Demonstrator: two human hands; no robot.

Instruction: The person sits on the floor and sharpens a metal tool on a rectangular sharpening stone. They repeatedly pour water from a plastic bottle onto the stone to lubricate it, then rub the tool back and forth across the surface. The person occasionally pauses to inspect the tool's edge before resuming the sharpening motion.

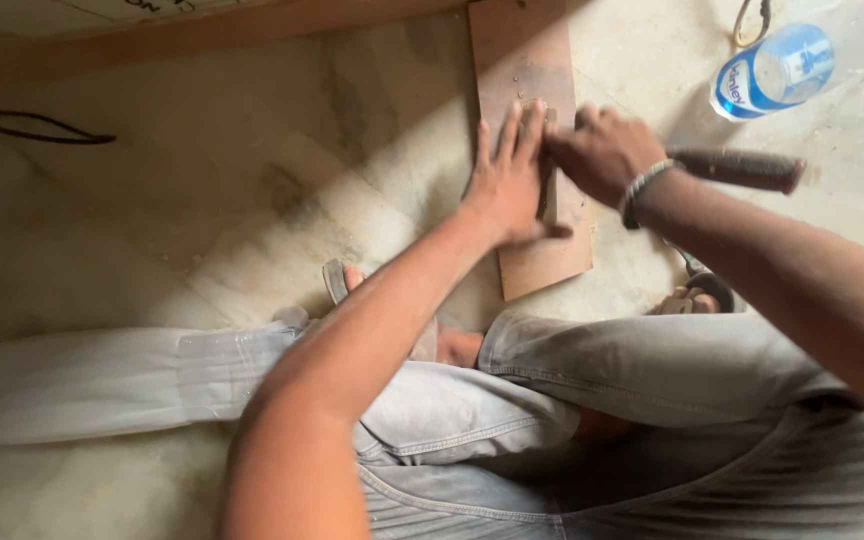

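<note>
A narrow brown wooden board (542, 255) lies on the dusty stone floor in front of me. My left hand (508, 180) rests flat on it with fingers spread, pressing it down. My right hand (600, 150) is clenched around a tool with a dark wooden handle (742, 168) that sticks out to the right past my wrist. The tool's working end is hidden between my two hands, over the board's middle. A beaded bracelet (642, 188) sits on my right wrist.
A plastic water bottle (774, 70) with a blue label lies at the upper right, beside a metal loop (752, 22). A long wooden plank (252, 30) runs along the top. A black cable (32, 127) lies at left. My crossed legs in grey trousers (602, 365) and sandals fill the foreground.
</note>
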